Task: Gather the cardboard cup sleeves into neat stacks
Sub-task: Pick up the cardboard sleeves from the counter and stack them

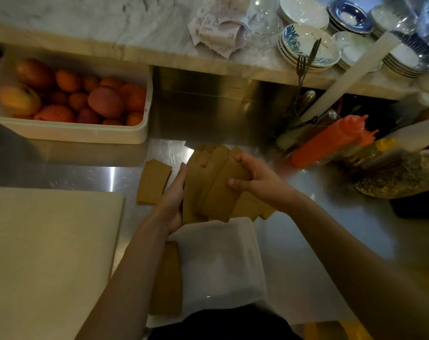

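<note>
A fanned bundle of brown cardboard cup sleeves (215, 190) is held above the steel counter between both hands. My left hand (175, 197) presses flat against the bundle's left edge. My right hand (255, 177) grips it from the right, thumb on top and fingers curled over the far edge. A small stack of sleeves (153, 182) lies flat on the counter just left of my left hand. Another stack of sleeves (166, 278) lies near me, partly hidden under my left forearm, beside a white plastic tub (223, 261).
A pale cutting board (48, 253) fills the left. A white bin of fruit (68, 133) sits at the back left. Orange and yellow squeeze bottles (331, 141) lie at the right beside a bag. Plates, glasses and receipts crowd the marble shelf (134, 25).
</note>
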Tool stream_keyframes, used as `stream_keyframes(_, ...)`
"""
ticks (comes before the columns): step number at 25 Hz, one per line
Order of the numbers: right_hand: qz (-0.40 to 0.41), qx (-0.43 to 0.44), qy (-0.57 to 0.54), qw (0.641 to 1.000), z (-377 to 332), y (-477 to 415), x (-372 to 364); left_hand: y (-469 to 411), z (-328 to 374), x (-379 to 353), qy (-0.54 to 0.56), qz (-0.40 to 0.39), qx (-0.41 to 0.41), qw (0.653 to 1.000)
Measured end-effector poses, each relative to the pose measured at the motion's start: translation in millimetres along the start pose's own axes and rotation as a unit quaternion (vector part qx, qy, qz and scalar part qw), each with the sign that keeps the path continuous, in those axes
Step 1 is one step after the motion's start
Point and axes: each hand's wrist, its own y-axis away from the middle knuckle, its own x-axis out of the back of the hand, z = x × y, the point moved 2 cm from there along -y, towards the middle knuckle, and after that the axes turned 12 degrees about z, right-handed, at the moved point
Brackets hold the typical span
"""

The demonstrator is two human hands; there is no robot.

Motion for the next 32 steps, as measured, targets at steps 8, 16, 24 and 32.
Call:
stream_keyframes(8,0.062,0.144,0.165,0.974,9,50,-9,42,-48,-35,0.007,-0.053,-0.013,0.998)
stream_keyframes(16,0.143,0.237,0.203,0.939,54,88,-7,67,-108,-43,0.040,0.021,-0.039,0.998)
stream_keyframes(24,0.073,0.169,0.243,0.952,116,83,-22,79,-135,-23,0.191,0.106,-0.061,0.974)
stream_keyframes(32,0.049,0.234,0.297,0.924,107,63,-40,87,-143,5,0.238,0.117,-0.098,0.959)
